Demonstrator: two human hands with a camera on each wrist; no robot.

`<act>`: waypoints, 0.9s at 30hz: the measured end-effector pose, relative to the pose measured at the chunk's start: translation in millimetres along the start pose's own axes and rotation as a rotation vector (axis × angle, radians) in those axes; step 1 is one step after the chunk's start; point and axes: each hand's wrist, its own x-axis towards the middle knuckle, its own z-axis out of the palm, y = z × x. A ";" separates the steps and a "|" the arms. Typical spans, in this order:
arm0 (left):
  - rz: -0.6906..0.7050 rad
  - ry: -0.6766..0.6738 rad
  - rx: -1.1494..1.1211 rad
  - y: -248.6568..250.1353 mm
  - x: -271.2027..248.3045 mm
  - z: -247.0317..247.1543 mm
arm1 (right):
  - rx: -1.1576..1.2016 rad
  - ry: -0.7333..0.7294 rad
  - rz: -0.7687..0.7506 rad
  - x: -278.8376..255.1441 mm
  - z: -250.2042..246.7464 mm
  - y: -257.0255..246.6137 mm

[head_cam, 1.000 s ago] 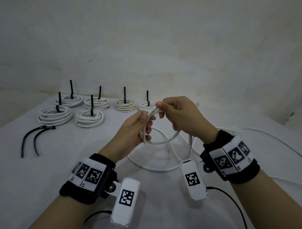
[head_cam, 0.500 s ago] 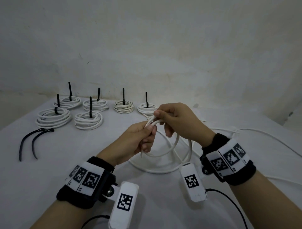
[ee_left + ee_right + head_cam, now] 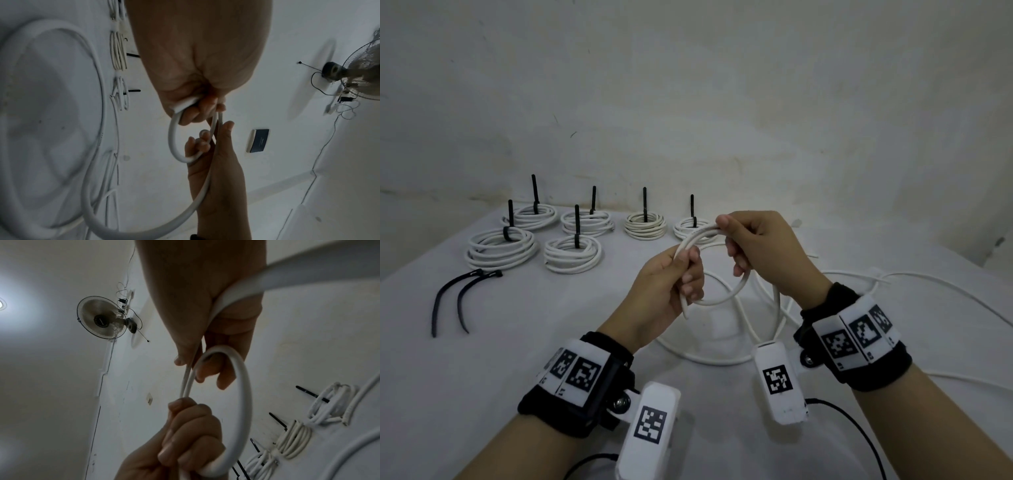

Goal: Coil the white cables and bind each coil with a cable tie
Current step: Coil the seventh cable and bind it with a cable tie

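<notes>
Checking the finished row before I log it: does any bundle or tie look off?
One bound coil is yellower than the other five, all white; its tie stands upright like theirs. Two loose ties lie unused on the table's left. Nothing looks damaged.

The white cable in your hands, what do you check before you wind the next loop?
1. Left hand grips the white cable near its end: ok.
2. Right hand pinches the loop's top: ok.
3. First loop formed: ok.
4. Slack on the table free of knots: cannot tell.
5. Two loose cable ties lie ready at left: ok.
6. Six finished coils sit clear of the work: ok.
</notes>
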 end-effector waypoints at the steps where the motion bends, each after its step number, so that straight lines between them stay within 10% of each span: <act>1: -0.041 -0.023 -0.026 3.3 -0.3 -0.4 | 0.019 -0.002 -0.002 -0.6 -0.2 0.3; 7: -0.191 -0.170 -0.133 13.7 -0.8 -16.6 | -0.015 -0.061 -0.045 -5.0 4.1 -4.5; 16: -0.004 -0.123 -0.357 22.4 2.7 -26.0 | -0.035 -0.090 0.037 -13.8 -20.2 7.6; 22: 0.047 -0.298 -0.527 31.2 6.9 -43.2 | -0.125 0.018 -0.175 -28.4 -60.8 32.1; 27: 0.135 -0.144 -0.433 28.3 5.3 -39.8 | -0.413 0.039 -0.285 -35.2 -72.6 33.7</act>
